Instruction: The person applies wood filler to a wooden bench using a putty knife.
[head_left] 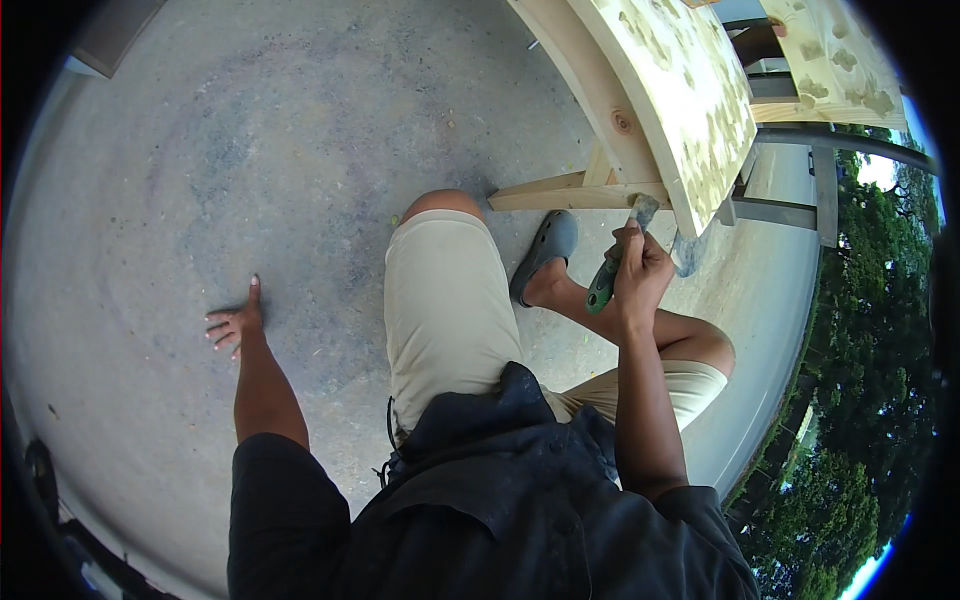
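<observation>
Right hand (640, 272), centre-right of frame: I see fingers clamped on a green-handled brush (612, 268), bristles touching the wooden bench (690, 110) edge. Left hand (235, 322), centre-left: fingers spread flat on concrete floor (250, 150).

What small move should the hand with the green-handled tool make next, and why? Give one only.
Probably draw the blade along the board's lower edge. The right hand grips the green-handled tool with its tip at the edge of the wooden board, while the left hand braces flat on the concrete floor.
</observation>
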